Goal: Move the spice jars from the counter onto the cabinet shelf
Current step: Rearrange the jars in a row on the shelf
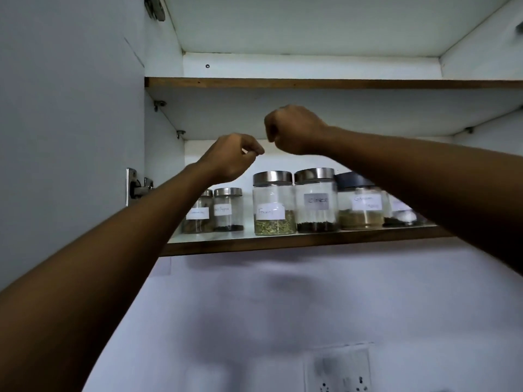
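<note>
Several labelled glass spice jars stand in a row on the lower cabinet shelf (283,244). From the left: two small steel-lidded jars (228,210), a fennel jar (273,205), a cloves jar (316,200), a dark-lidded jar (360,205), and one more partly hidden behind my right forearm. My left hand (232,158) hovers above the small jars with fingers curled, holding nothing. My right hand (294,128) is raised higher, above the fennel and cloves jars, curled into a loose fist and also holding nothing. Neither hand touches a jar.
The upper shelf (311,83) spans the cabinet above my hands. The open cabinet door (70,123) and its hinge (135,188) are on the left. A wall socket (339,369) sits on the wall below the shelf. The counter is out of view.
</note>
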{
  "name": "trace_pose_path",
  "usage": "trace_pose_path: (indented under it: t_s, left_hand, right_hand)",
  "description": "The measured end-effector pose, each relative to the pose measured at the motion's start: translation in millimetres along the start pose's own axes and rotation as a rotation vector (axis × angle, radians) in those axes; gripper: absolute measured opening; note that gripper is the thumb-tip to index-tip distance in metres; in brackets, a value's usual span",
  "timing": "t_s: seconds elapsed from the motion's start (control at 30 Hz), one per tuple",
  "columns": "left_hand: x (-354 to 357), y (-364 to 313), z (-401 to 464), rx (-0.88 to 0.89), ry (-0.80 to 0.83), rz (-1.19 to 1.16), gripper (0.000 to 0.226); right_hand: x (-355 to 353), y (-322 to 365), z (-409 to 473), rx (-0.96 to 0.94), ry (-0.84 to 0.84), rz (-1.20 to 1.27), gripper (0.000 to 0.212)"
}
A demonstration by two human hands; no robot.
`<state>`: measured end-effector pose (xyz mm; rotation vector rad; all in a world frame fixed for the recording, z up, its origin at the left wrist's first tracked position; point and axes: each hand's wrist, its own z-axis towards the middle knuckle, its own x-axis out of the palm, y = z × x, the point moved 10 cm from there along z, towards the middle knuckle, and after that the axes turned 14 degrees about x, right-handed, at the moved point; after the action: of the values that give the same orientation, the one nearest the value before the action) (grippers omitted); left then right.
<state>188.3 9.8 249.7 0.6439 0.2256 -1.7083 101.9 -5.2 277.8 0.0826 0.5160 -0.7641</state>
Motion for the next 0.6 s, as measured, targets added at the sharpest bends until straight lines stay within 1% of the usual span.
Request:
trace_pose_path:
  t_s: [0.13, 0.23, 0.3, 0.43, 0.6]
  left_hand:
    - [18.3, -19.7, 8.5, -0.02, 0.176, 0.015, 0.029]
    - [27.1, -25.4, 7.2, -0.063, 0.262, 0.009, 0.031]
    - [33.8, -24.5, 3.8, -0.082, 0.316, 0.026, 0.03]
    - [47.4, -23.4, -3.1, -0.093, 0.389, 0.055, 0.026]
    - [47.3, -19.2, -4.0, -0.1, 0.326, 0.071, 0.026]
  right_hand:
    - [-1.0, -34.9, -9.8, 0.092, 0.217, 0.019, 0.025]
    - [8.8, -53.7, -28.0, 0.147, 0.395, -0.025, 0.029]
    - [17.4, -60.0, -39.8, 0.173, 0.475, -0.042, 0.031]
    - [32.3, -64.7, -56.1, 0.194, 0.544, -0.046, 0.035]
    - [40.7, -65.6, -58.3, 0.176, 0.498, -0.032, 0.032]
